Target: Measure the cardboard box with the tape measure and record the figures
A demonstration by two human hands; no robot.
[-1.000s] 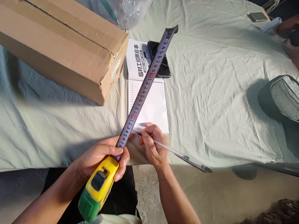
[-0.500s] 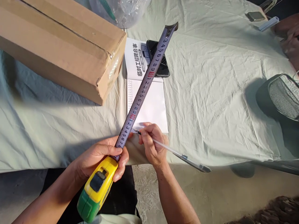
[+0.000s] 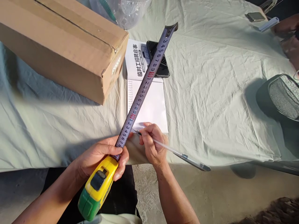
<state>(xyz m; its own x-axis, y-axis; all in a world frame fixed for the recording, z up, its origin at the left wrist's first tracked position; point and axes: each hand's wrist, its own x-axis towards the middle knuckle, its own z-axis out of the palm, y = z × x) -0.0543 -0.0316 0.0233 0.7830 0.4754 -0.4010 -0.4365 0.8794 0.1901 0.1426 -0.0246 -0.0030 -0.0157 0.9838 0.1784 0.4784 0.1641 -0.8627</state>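
Observation:
My left hand (image 3: 102, 155) is closed round a yellow and green tape measure (image 3: 97, 186) at the table's front edge. Its extended blade (image 3: 146, 84) runs up and to the right over a white sheet of paper (image 3: 153, 105) and ends above a black phone (image 3: 161, 63). My right hand (image 3: 151, 143) pinches a clear pen (image 3: 177, 154), whose tip rests on the paper's near edge just beside the blade. A printed leaflet (image 3: 136, 60) lies under the phone, beyond the sheet.
A large taped cardboard box (image 3: 63, 43) sits at the left on the pale green cloth (image 3: 210, 93). Clear plastic containers (image 3: 121, 11) stand behind it. A dark mesh chair back (image 3: 282, 96) is at the right. Small items and another person's hand (image 3: 287, 28) are at the far right corner.
Almost nothing has moved; the view shifts slightly and both hands hold their places with tape and pen.

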